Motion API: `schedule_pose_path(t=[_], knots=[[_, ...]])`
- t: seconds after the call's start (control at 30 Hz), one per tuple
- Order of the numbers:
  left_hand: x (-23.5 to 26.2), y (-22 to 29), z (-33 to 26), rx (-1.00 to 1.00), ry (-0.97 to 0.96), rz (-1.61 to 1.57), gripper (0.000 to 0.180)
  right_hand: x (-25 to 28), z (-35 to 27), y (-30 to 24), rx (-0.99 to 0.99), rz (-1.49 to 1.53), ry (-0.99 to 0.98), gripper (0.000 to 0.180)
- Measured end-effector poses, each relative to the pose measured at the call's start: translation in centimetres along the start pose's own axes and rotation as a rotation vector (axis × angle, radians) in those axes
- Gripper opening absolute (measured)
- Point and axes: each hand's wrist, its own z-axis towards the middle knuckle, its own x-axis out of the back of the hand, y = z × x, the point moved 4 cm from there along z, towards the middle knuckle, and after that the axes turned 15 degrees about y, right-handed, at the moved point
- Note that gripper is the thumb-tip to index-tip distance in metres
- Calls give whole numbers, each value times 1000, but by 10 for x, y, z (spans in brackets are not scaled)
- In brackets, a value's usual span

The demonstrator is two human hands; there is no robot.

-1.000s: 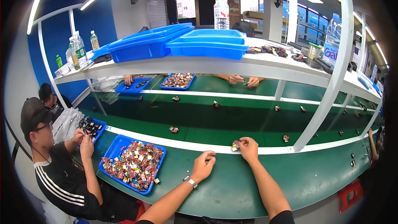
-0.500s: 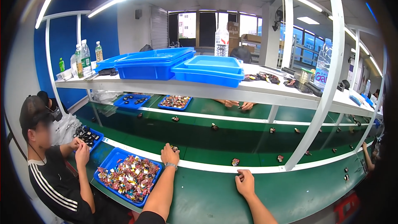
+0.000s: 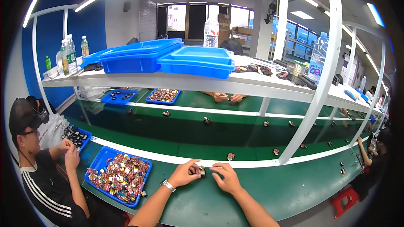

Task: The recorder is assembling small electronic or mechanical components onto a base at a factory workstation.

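Note:
My left hand [image 3: 186,174], with a metal-banded watch on its wrist, is closed on a small dark piece with a pale and yellowish tag [image 3: 202,170]. Its fingers hide most of the piece, so the exact kind does not show. Facing it from the right is my right hand [image 3: 226,178], thumb and fingers apart, just clear of the piece. Both hands are over the near green work surface [image 3: 189,206]. To the left of my left forearm stands a blue tray [image 3: 89,176] heaped with small red, white and yellow packets [image 3: 120,174].
A white rail [image 3: 168,156] separates the near surface from the dark green belt [image 3: 176,132], where several small pieces [image 3: 231,156] lie spaced out. A white upright [image 3: 309,101] and a shelf with blue bins [image 3: 139,61] stand beyond. At left a co-worker [image 3: 46,185] handles something small.
My left hand has come back from the belt side with the small dark piece, nearer my right hand. My right hand has moved toward it, its fingers spreading. The view has shifted slightly.

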Motion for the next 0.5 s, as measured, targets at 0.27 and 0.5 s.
schedule_pose_path(t=[0.27, 0.5], knots=[[-31, -1, -24, 243, -221, -712, 65, -6, -16, -1, -43, 83, -163, 27], [-48, -17, -34, 439, -275, -1114, 55, 1, -16, -6, -131, 87, -155, 32]])
